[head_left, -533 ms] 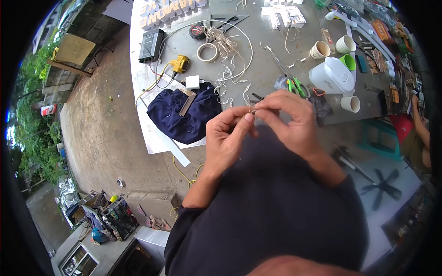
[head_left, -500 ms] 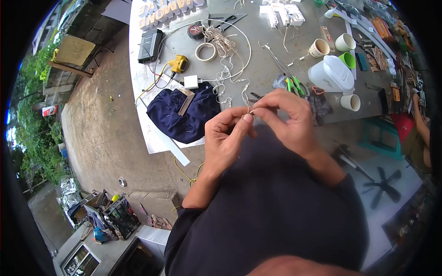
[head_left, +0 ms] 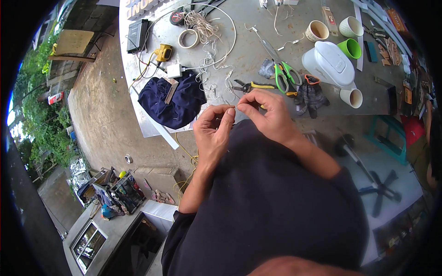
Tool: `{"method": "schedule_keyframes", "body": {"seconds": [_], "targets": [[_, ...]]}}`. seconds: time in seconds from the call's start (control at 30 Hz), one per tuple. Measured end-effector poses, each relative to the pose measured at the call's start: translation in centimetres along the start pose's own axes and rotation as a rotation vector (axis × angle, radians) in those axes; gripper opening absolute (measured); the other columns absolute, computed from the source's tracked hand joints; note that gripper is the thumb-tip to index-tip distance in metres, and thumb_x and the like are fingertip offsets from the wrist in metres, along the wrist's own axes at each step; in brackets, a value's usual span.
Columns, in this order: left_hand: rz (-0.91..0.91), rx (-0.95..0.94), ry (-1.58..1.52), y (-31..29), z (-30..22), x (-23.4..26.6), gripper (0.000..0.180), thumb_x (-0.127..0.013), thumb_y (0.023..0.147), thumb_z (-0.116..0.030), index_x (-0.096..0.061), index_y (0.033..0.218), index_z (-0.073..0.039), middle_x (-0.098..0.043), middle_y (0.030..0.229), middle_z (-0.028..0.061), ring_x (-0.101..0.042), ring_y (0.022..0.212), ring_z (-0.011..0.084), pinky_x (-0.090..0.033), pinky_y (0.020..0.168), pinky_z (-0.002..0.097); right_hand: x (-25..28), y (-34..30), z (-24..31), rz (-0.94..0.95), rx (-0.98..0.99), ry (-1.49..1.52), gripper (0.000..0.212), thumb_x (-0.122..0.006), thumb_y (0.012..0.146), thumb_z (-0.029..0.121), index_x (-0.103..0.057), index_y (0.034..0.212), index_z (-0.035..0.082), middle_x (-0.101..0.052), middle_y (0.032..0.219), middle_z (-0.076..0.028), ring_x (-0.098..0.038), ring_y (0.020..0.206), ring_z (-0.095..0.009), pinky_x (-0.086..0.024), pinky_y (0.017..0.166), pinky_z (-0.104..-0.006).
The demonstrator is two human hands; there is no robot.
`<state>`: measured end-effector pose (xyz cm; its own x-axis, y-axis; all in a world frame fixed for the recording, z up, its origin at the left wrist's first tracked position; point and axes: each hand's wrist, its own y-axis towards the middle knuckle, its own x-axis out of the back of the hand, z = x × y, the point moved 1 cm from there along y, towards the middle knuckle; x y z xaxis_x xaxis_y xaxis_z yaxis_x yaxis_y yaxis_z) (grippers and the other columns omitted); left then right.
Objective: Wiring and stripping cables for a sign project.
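Close together at the table's near edge, my left hand (head_left: pixel 212 131) and my right hand (head_left: pixel 268 111) are both closed in a pinch. A thin wire, hardly visible, runs between their fingertips. From there a string of small white light modules on thin wire (head_left: pixel 214 89) trails away over the table. Just beyond my right hand lie pliers with yellow handles (head_left: pixel 258 85) and green-handled scissors (head_left: pixel 286 78). Dark grey work gloves (head_left: pixel 312 99) rest beside the scissors. To the left of my left hand is a bunched navy cloth (head_left: pixel 172 103) with a small metal piece (head_left: pixel 171 92) on top.
On the grey table (head_left: pixel 258 20) are a tape roll (head_left: pixel 188 39), a yellow tool battery (head_left: pixel 163 53), a black power unit (head_left: pixel 137 36) and a white adapter (head_left: pixel 174 71). Cups surround a white lidded container (head_left: pixel 329 64) at right. Under it stands a teal stool (head_left: pixel 386 138).
My hands have drawn slightly apart at the fingertips, my left thumb lifting. The view has shifted, so the pliers beyond my right hand now show more fully.
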<state>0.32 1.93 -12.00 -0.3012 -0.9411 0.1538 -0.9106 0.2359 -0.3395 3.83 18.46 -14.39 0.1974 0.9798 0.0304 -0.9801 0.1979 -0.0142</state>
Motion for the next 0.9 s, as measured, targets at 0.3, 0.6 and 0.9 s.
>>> {"method": "schedule_keyframes", "body": {"seconds": [0.3, 0.6, 0.9], "targets": [[-0.192, -0.027, -0.106, 0.7, -0.9, -0.3, 0.015, -0.068, 0.095, -0.013, -0.066, 0.092, 0.002, -0.063, 0.075, 0.003, -0.056, 0.063, 0.0083, -0.044, 0.057, 0.022, 1.4, -0.7, -13.1, 0.233, 0.119, -0.926, 0.044, -0.082, 0.077, 0.031, -0.064, 0.105, 0.001, -0.057, 0.128, -0.018, -0.053, 0.123, -0.033, -0.045, 0.098, -0.0449], [-0.209, -0.133, -0.27, 0.9, -2.4, 0.5, 0.016, -0.071, 0.095, -0.014, -0.066, 0.089, 0.0, -0.064, 0.072, -0.0001, -0.055, 0.057, 0.0039, -0.043, 0.052, 0.0187, -0.7, -1.5, -18.4, 0.467, 0.058, -1.305, 0.068, -0.082, 0.072, 0.047, -0.058, 0.119, 0.004, -0.046, 0.141, -0.021, -0.042, 0.13, -0.038, -0.032, 0.11, -0.0505], [-0.175, -0.215, -0.379, 1.2, -3.2, 3.5, 0.014, -0.071, 0.095, -0.012, -0.066, 0.093, 0.001, -0.065, 0.073, 0.0022, -0.06, 0.06, 0.0062, -0.047, 0.054, 0.0194, -1.5, -1.4, -18.8, 0.388, 0.054, -1.308, 0.055, -0.077, 0.069, 0.031, -0.06, 0.113, 0.003, -0.049, 0.131, -0.022, -0.047, 0.12, -0.039, -0.035, 0.109, -0.0558]]}}
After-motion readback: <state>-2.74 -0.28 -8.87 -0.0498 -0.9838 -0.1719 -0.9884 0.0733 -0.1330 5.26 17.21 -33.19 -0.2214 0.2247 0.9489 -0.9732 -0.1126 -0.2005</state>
